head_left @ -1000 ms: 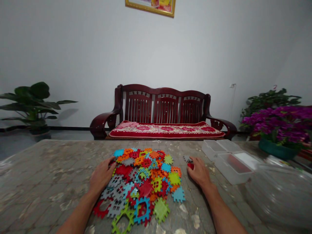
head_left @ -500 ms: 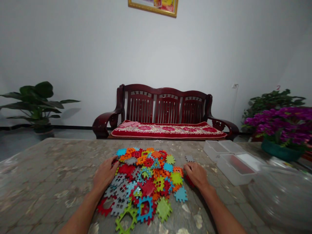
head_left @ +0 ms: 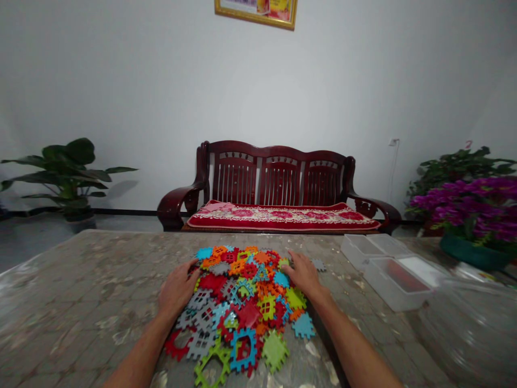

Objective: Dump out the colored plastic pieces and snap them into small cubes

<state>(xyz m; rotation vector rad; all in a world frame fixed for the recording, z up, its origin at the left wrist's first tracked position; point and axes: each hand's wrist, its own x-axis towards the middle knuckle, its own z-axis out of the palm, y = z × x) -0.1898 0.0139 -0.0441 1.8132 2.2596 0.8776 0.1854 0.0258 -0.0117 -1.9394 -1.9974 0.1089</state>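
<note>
A heap of flat plastic interlocking pieces (head_left: 247, 313) with toothed edges lies on the table in red, grey, blue, green and orange. Some pieces are solid and others have window-like cutouts. At the heap's left edge rests my left hand (head_left: 177, 288), its fingers stretched along the outer pieces and its thumb apart. My right hand (head_left: 305, 276) is on the right edge, thumb and fingers apart, touching pieces near a blue one (head_left: 281, 279). Neither hand visibly holds a piece. A loose grey piece (head_left: 319, 264) lies just beyond my right hand.
On the right of the patterned table (head_left: 100, 302) stand clear plastic boxes (head_left: 398, 285) and a large transparent container (head_left: 470, 328). Purple flowers (head_left: 476, 207) in a green pot are behind them. A wooden bench (head_left: 278, 178) stands across the table.
My right hand has moved left and forward from beside the heap onto its right edge, and its fingers have spread. My left hand stays at the left edge.
</note>
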